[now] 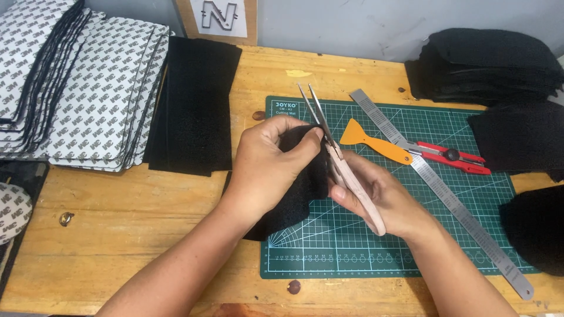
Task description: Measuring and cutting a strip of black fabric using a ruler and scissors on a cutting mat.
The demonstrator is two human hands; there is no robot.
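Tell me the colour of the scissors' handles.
Pale pink scissors handles, seen in the head view.

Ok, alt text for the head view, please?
Over a green cutting mat, the left hand pinches black fabric while the right hand cuts it with pink-handled scissors. A steel ruler lies nearby.

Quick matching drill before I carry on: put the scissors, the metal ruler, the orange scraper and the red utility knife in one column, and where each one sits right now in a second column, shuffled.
Things:
1. scissors
2. metal ruler
3. orange scraper
4. red utility knife

Places:
A. lying across the ruler, on the green cutting mat
B. held in the right hand, blades against the black fabric piece pinched by the left hand
C. flat on the mat, just left of the ruler
D. running diagonally over the mat, its lower end on the wooden table

Pairs: 1-B, 2-D, 3-C, 4-A
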